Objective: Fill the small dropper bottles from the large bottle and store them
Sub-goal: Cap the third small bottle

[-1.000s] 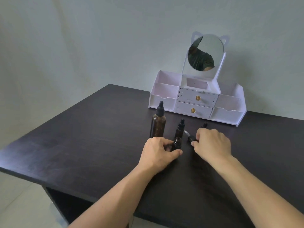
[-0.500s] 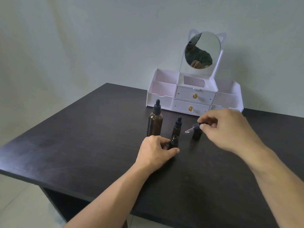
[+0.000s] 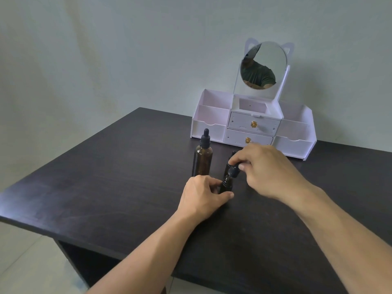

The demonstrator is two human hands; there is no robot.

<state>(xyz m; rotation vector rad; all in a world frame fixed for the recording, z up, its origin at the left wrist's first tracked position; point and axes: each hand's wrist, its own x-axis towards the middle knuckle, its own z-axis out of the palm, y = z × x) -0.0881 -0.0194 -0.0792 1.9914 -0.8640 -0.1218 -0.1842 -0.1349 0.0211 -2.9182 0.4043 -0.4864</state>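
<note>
The large amber bottle [image 3: 202, 161] with a black dropper cap stands upright on the dark table [image 3: 106, 187]. Right of it, my left hand [image 3: 201, 196] grips a small dark bottle [image 3: 226, 185] at its base. My right hand [image 3: 269, 168] pinches a black dropper cap [image 3: 233, 171] at the mouth of that small bottle. Another small capped bottle [image 3: 230, 161] stands just behind, mostly hidden by my right hand.
A white organiser [image 3: 252, 124] with open side bins, two gold-knobbed drawers and a cat-ear mirror [image 3: 263, 64] stands at the back of the table. The table's front edge runs below my forearms, with pale floor beyond.
My right hand lifted the dropper cap from the table on the right and carried it left, down onto the small bottle that my left hand holds. The left hand stayed in place.
</note>
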